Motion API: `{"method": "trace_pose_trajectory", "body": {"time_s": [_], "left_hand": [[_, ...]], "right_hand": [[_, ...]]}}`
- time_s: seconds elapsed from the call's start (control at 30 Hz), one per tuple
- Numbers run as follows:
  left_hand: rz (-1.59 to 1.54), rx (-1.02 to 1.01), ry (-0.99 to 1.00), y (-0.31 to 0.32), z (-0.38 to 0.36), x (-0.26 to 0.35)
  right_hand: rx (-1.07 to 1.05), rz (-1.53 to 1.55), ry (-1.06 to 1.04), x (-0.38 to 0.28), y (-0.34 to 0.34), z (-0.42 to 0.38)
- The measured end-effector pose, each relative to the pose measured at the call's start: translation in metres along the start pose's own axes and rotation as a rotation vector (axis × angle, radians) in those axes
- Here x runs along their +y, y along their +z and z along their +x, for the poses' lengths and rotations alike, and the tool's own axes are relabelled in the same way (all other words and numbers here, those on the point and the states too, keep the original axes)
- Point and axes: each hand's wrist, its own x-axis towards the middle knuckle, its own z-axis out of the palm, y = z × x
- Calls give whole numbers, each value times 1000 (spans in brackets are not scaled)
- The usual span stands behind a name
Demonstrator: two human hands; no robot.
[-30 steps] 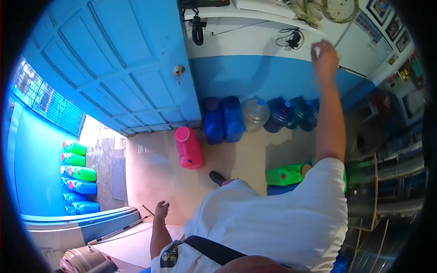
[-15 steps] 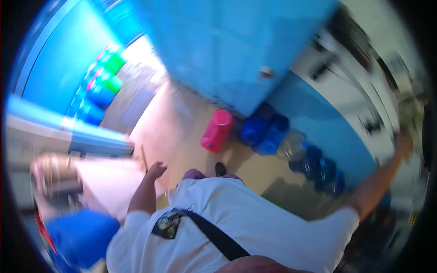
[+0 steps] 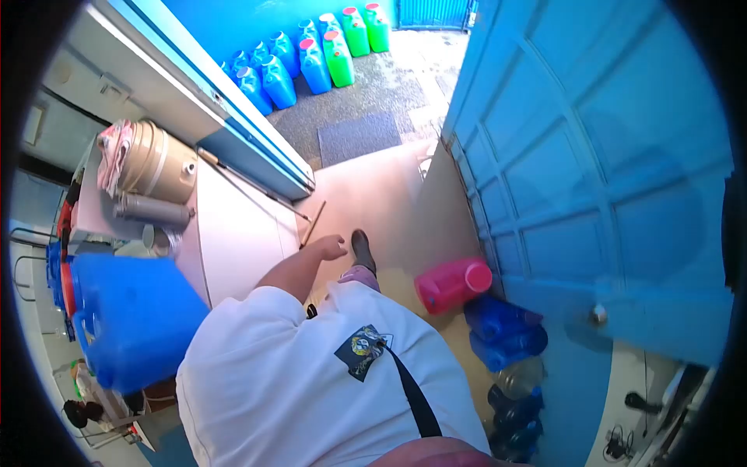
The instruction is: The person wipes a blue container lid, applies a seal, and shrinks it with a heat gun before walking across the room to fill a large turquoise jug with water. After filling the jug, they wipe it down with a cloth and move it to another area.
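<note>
My left hand (image 3: 332, 247) hangs low in front of me, loosely open and with nothing in it. Below and beyond it is my booted foot (image 3: 360, 247) on the tiled floor. A short wooden stick (image 3: 312, 226) leans just left of the hand, apart from it. On the floor to the right lies a pink jug (image 3: 453, 285), and blue bottles (image 3: 504, 327) sit beside it along the wall. My right hand is out of view.
An open blue door (image 3: 568, 179) stands on the right. Several blue jugs (image 3: 278, 82) and green jugs (image 3: 338, 61) line the wall outside, near a dark mat (image 3: 358, 136). At left are a large blue container (image 3: 128, 319), a beige bucket (image 3: 159, 163) and a long pole (image 3: 253, 185).
My view has turned left, toward the doorway, and the outdoor jugs are now in plain sight. My right arm has left the view. My left hand still hangs in front, holding nothing.
</note>
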Motion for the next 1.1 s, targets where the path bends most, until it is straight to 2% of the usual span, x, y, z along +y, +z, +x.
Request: {"method": "trace_pose_trajectory", "body": {"time_s": [0.17, 0.27, 0.3, 0.33, 0.37, 0.4, 0.43, 0.5, 0.57, 0.63, 0.77, 0.83, 0.9, 0.97, 1.03, 1.1], "left_hand": [[-70, -6, 27, -77, 46, -36], [-214, 34, 9, -136, 62, -59], [-283, 44, 3, -155, 67, -66], [-273, 34, 4, -173, 75, -77], [-279, 102, -28, -186, 81, -91], [-289, 176, -58, -198, 89, -102], [-286, 164, -56, -207, 97, -111], [-447, 210, -173, -225, 104, -133], [-421, 241, -197, -226, 120, -168], [-421, 254, -270, -239, 123, -175], [-465, 200, -445, -252, 127, -196], [-487, 190, -500, -264, 126, -200], [-552, 300, -556, -269, 125, -199], [-550, 261, -598, -285, 131, -185], [-536, 227, -629, -329, 150, -170], [-711, 257, -651, -376, 162, -126]], "right_hand": [[-776, 452, 38, -129, 123, -70], [-1181, 681, -56, -205, 216, -113], [-1338, 775, 207, -259, 242, -129], [-1426, 743, 381, -314, 271, -140], [-1533, 773, 422, -337, 309, -158], [-1536, 739, 276, -358, 347, -181], [-1536, 703, 128, -375, 385, -205], [-1599, 685, 3, -407, 464, -253], [-1696, 706, -127, -438, 538, -302], [-1982, 638, 49, -457, 618, -363], [-2074, 540, -30, -517, 742, -445], [-2046, 483, -78, -539, 811, -495], [-2018, 418, -110, -561, 865, -528], [-2002, 340, -81, -594, 911, -540], [-2007, 323, -130, -631, 955, -542], [-2019, 296, -210, -672, 992, -530]]}}
